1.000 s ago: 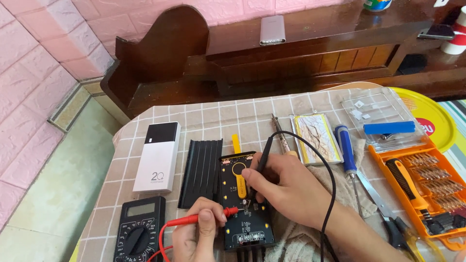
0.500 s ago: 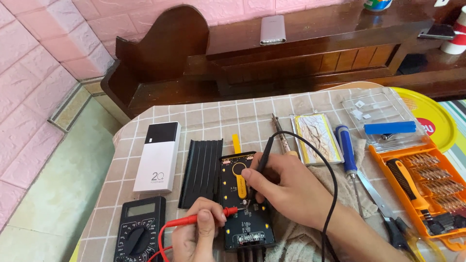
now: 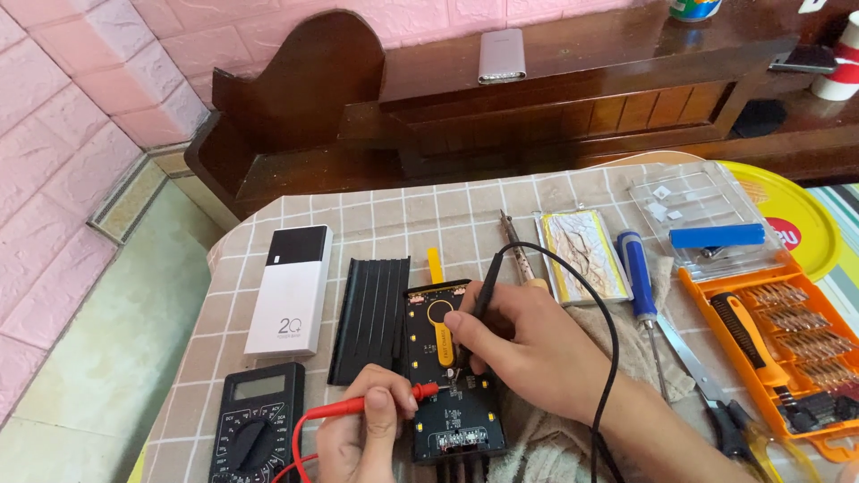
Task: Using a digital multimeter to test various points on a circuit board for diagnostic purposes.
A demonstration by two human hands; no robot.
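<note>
Black circuit board (image 3: 452,380) lies flat on the checked tablecloth (image 3: 394,215), close to the person's body, so both hands can reach it with short movements. The left hand (image 3: 362,434) pinches the red probe (image 3: 385,400) between thumb and fingers, low near its tip, and the tip points to the right at the middle of the board; a grip so near to the tip probably gives better control. The right hand (image 3: 528,344) holds the black probe (image 3: 479,309) like a pen, fingers closed around it, with the tip down on the board near the red one. I cannot tell if both tips really touch the metal. The probes' leads lead away to the black multimeter (image 3: 258,420), which sits at the left of the board with its face up, easy to read at one glance. Beside the board lie a black ribbed cover (image 3: 371,317) and a white power bank (image 3: 291,291). At the right, well apart from the work, wait a blue screwdriver (image 3: 637,273) and an orange tool case (image 3: 778,344).
</note>
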